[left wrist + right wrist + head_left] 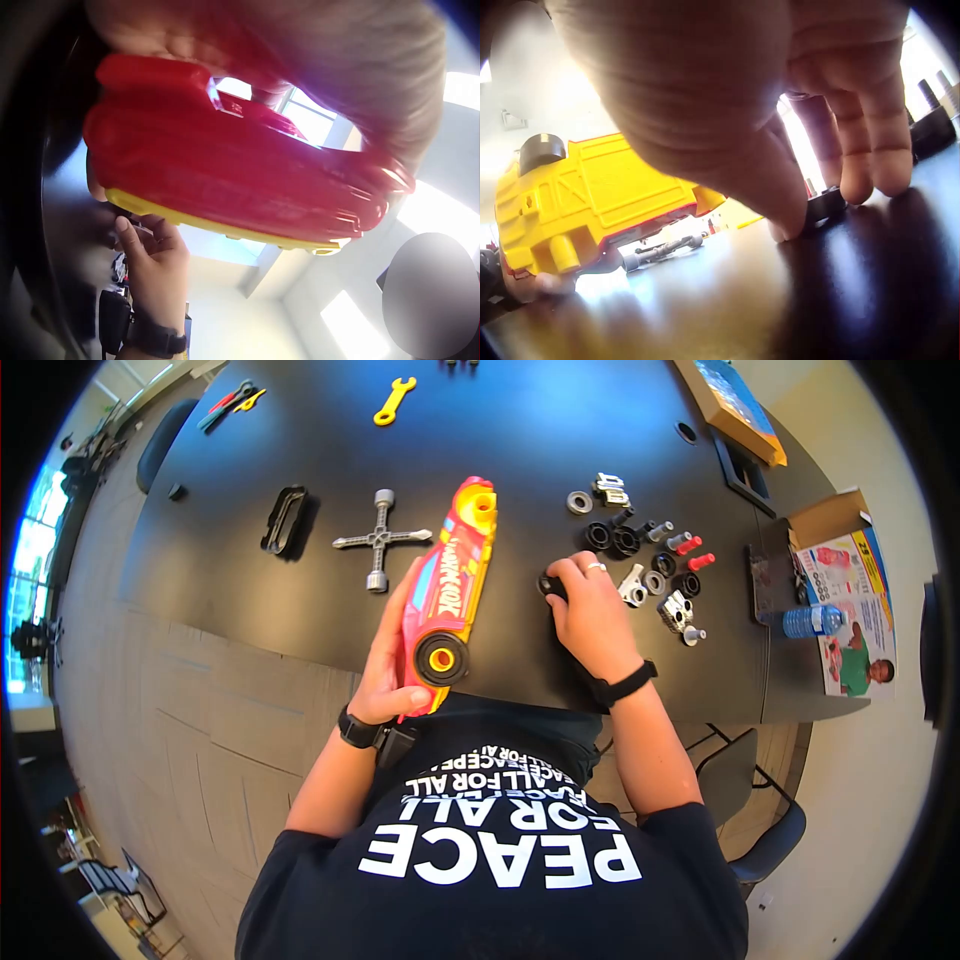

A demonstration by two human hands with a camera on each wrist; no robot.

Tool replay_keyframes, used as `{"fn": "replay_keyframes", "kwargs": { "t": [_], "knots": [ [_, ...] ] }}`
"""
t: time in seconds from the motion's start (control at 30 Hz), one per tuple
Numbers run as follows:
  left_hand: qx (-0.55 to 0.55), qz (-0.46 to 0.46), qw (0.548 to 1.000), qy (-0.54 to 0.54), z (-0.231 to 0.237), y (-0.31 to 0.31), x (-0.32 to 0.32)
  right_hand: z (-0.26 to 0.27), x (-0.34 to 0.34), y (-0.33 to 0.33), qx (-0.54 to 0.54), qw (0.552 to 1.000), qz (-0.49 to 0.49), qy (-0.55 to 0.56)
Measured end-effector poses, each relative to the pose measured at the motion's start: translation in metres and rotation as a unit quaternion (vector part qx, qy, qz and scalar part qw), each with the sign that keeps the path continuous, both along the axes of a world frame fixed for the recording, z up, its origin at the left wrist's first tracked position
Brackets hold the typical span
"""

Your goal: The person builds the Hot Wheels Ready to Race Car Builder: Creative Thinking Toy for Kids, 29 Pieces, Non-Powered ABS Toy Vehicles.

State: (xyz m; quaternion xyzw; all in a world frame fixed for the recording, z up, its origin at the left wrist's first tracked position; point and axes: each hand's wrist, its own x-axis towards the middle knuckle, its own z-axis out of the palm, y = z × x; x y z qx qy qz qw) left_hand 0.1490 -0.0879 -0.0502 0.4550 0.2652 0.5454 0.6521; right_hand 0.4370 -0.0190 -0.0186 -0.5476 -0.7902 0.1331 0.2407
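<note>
My left hand (382, 678) grips a red and yellow toy car (448, 575) on its side above the table's near edge. A black wheel (441, 659) with a yellow hub is fitted at its lower end; the upper end shows a bare yellow round socket (484, 505). In the right wrist view, the car's yellow underside (630, 191) faces the camera. My right hand (595, 615) is down at the tabletop, its thumb and fingers pinching a small black wheel (826, 204), partly hidden by the fingers.
Grey, black and red toy parts (655, 565) lie right of my right hand. A grey cross wrench (380, 540) and black oblong frame (286, 522) lie left of the car. Farther off is a yellow wrench (395, 401). A water bottle (814, 621) and printed box (850, 580) are far right.
</note>
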Motion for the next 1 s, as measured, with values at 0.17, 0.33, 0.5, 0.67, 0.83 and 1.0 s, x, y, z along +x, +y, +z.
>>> {"fn": "replay_keyframes", "kwargs": {
  "t": [0.17,0.33,0.5,0.67,0.83,1.0],
  "knots": [
    [-0.008,0.008,0.999,0.031,0.002,0.001,0.003,-0.004,0.01,-0.001,0.0,0.994,-0.016,0.111],
    [0.018,0.034,0.998,0.041,0.009,-0.001,0.015,0.029,0.004,-0.037,-0.291,0.793,-0.007,0.535],
    [0.071,0.036,0.992,0.098,-0.003,-0.001,0.015,0.064,-0.029,-0.061,-0.293,0.773,0.074,0.558],
    [0.118,0.073,0.977,0.164,0.0,0.003,0.016,0.063,-0.032,-0.06,-0.34,0.773,0.073,0.53],
    [0.12,0.077,0.983,0.117,-0.002,0.002,0.017,0.068,-0.041,-0.06,-0.287,0.82,0.066,0.491],
    [0.114,0.082,0.98,0.141,0.002,0.001,0.02,0.069,-0.051,-0.066,-0.265,0.858,0.041,0.439]
  ]
}}
